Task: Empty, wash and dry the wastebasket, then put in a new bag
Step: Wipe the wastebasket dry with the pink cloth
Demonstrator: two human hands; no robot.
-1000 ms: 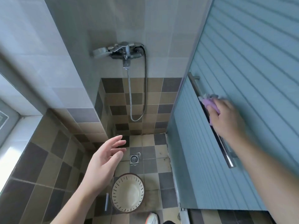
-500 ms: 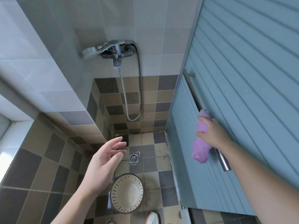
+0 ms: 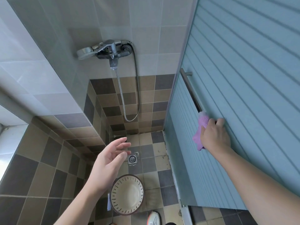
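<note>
No text, label, brand, number or sign can be read anywhere in the head view. The faucet's spout (image 3: 113, 63) bears a small mark, too blurred to make out.

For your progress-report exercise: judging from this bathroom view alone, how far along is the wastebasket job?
Looks done: the wastebasket stands on the shower floor empty, with no bag; whether it is washed cannot be told. In hand: the right hand grips a purple cloth at the door's rail; the left hand hovers open. Left: drying, new bag.
</note>
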